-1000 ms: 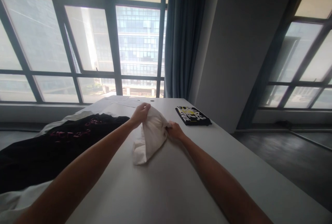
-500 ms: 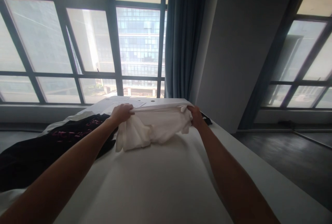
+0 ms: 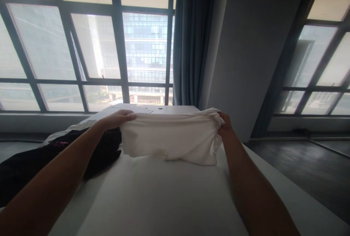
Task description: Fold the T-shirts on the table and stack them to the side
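Note:
A white cloth garment (image 3: pixel 169 137) hangs stretched between my two hands above the white table (image 3: pixel 164 199); I cannot tell its exact kind. My left hand (image 3: pixel 120 118) pinches its upper left corner, thumb on the near side. At the upper right, my right hand (image 3: pixel 224 123) is closed around a bunched edge, its fingers partly hidden by the cloth. The top edge runs nearly straight from hand to hand, and the lower edge hangs uneven just over the tabletop.
A black garment (image 3: pixel 106 148) with pinkish print lies on the table at the left, partly behind my left arm. Papers lie toward the far end. Beyond stand large windows (image 3: pixel 144 46), a blue-grey curtain (image 3: pixel 188 46) and a dark pillar (image 3: pixel 243 54).
My hands have moved farther apart, the left going left and the right going right. The white garment, bunched before, is now spread wider and flatter between them.

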### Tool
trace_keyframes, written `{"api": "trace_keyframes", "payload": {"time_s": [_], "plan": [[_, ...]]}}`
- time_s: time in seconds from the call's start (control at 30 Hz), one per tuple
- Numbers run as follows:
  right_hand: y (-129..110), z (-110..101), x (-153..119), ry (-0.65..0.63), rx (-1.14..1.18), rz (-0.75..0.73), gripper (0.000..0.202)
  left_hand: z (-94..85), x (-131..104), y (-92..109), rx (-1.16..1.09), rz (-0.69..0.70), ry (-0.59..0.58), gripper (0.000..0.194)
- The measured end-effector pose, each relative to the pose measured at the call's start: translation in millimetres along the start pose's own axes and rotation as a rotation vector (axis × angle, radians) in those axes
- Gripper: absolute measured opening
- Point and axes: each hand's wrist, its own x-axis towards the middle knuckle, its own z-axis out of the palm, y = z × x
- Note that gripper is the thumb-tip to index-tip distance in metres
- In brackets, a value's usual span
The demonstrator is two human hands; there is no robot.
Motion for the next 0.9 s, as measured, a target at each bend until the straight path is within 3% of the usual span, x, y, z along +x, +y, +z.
{"api": "trace_keyframes", "payload": {"time_s": [0.1, 0.17, 0.2, 0.27, 0.33, 0.4, 0.5, 0.57, 0.67, 0.8, 0.9], "plan": [[4.7, 2.1, 0.9, -0.064, 0.012, 0.129, 0.022, -20.4, -2.7, -1.2, 0.116, -0.143, -0.085, 0.044], [15.3, 15.4, 0.8, -0.142, -0.042, 0.213, 0.029, -13.1, 0.8, -1.1, 0.420, -0.279, -0.141, 0.037], [21.4, 24.6, -0.3, -0.197, -0.069, 0.256, 0.033, -1.2, 3.5, 0.7, 0.568, -0.316, -0.142, 0.036], [31.8, 44.6, -4.9, -0.346, -0.081, 0.336, 0.042, 37.4, 10.1, 8.5, 0.719, -0.250, -0.071, 0.051], [36.5, 62.1, -11.9, -0.540, -0.018, 0.357, 0.056, 86.3, 17.7, 20.0, 0.613, 0.034, -0.039, 0.078], [35.4, 72.8, -18.7, -0.714, 0.052, 0.309, 0.073, 129.9, 26.0, 31.2, 0.476, 0.184, -0.016, 0.090], [31.4, 74.8, -23.3, -0.759, 0.011, 0.183, 0.087, 162.1, 38.5, 39.0, 0.388, 0.270, 0.037, 0.057], [33.7, 70.3, -22.2, -0.712, -0.155, 0.138, 0.095, 160.8, 45.6, 36.4, 0.326, 0.271, 0.123, 0.034], [47.3, 62.9, -18.4, -0.711, -0.589, 0.217, 0.102, 140.5, 52.3, 26.0, 0.180, 0.198, 0.329, 0.030], [64.9, 56.2, -19.2, -0.707, -1.033, 0.403, 0.049, 102.9, 51.3, 7.5, 0.004, 0.042, 0.528, 0.031], [61.8, 52.3, -24.1, -0.635, -0.849, 0.501, 0.032, 76.3, 44.8, -11.0, -0.035, -0.093, 0.533, 0.029]]}}
